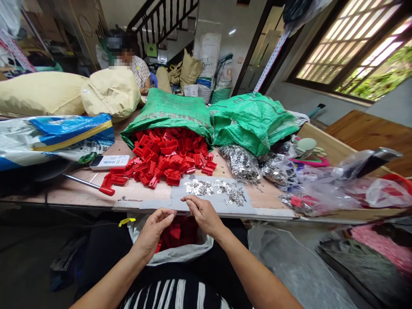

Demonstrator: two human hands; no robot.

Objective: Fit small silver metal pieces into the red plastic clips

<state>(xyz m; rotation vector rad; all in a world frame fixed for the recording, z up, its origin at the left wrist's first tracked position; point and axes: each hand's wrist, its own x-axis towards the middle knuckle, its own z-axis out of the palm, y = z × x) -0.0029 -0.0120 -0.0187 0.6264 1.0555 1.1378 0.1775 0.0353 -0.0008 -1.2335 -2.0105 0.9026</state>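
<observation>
My left hand [157,226] is closed in a pinch at the table's front edge, thumb against fingertips. Just to its right, my right hand [206,215] also pinches, its fingertips over the edge of a grey sheet [180,197]. Anything between either set of fingers is too small to make out. Small shiny metal pieces [199,187] lie scattered on the sheet. Behind them, a heap of red plastic parts [161,154] spills from a green woven sack [177,107]. Below my hands, an open white bag [193,253] on my lap holds more red parts [177,234].
Clear bags of metal pieces [241,163] lie right of the heap, before another green sack [254,120]. A red-tipped metal rod [86,183] and a white box [110,162] lie to the left. Across the table sits another person [140,71] behind beige sacks [111,92].
</observation>
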